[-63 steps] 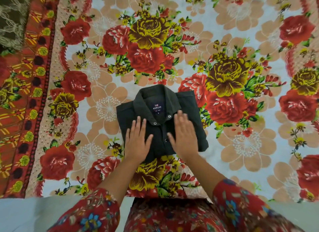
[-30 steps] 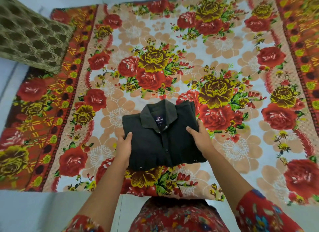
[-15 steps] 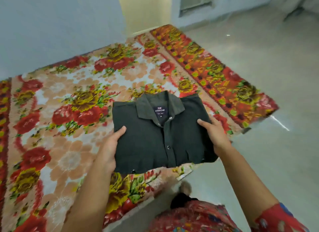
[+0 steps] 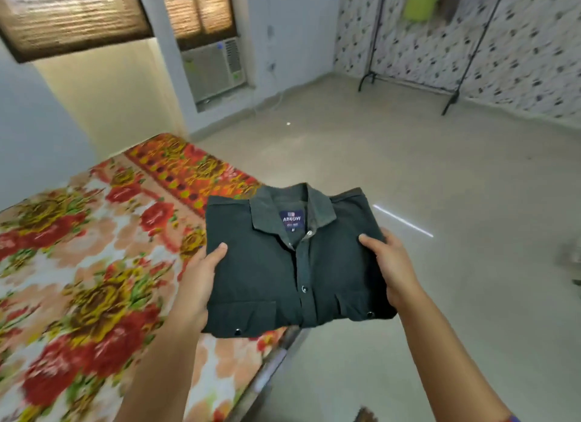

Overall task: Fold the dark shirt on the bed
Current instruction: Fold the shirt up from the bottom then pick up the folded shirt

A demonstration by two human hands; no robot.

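Two thumbs press flat on top of a folded dark shirt (image 4: 292,264), the other fingers hidden beneath it — the left hand (image 4: 201,280) clasps its left edge, the right hand (image 4: 393,270) its right edge. The shirt is a neat, soft rectangle of matte dark green cloth, collar up, with small round snaps and a navy label. It is held in the air — above the corner of the bed (image 4: 94,264), whose flowered cover lies to the shirt's left, smooth pale floor (image 4: 440,170) to its right.
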